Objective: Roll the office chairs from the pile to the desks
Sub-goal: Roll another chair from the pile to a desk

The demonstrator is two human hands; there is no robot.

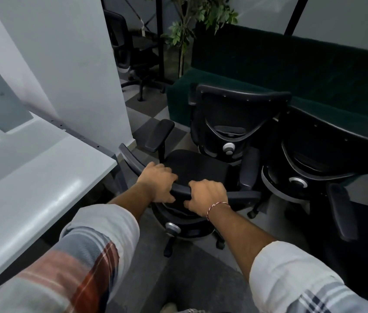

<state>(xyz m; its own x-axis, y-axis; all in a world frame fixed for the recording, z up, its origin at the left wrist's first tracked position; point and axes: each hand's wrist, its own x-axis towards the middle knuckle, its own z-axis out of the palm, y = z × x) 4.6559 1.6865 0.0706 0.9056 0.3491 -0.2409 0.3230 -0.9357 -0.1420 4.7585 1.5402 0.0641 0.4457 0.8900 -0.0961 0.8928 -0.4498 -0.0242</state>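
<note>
Gripping the chair by its backrest top, left hand and right hand both curled round it, desk just beside, two more chairs behind.

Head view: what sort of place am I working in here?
Probably an office: black wheeled chairs bunched together, a pale desk on the left, and a green sofa with an indoor plant behind.

One wide head-worn view, seemingly from standing height, looks forward and down, close over the chair, with the counter at its left edge.
</note>
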